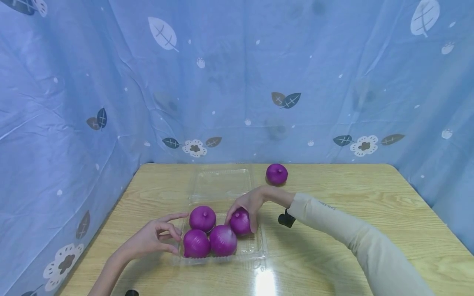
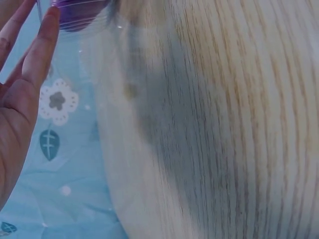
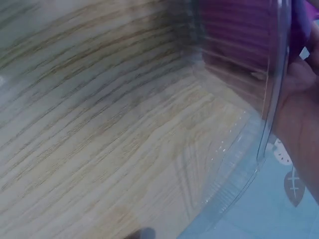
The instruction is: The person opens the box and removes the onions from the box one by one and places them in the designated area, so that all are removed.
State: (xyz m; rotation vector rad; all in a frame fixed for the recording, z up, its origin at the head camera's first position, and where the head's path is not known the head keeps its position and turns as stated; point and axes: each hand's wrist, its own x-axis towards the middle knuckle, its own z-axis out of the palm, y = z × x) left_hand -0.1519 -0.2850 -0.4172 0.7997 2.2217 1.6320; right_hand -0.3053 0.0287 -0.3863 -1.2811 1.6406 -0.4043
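R hand (image 1: 252,202) grips onion (image 1: 240,222) in clear box (image 1: 252,247), R end, near three others (image 1: 223,241). L hand (image 1: 153,236) loose-fingered at L edge (steadying, prob.). Step, I'd judge: seating it; next needs gentle release. Fifth onion (image 1: 277,174) on table (image 1: 333,197).

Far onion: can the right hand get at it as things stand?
Probably not yet: the right hand grips another onion, though nothing seems to block the far onion.

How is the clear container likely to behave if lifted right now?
The clear container would probably flex, given its thin-looking transparent walls. Its weight may shift, as the round purple onions inside could roll, and its open lid might swing.
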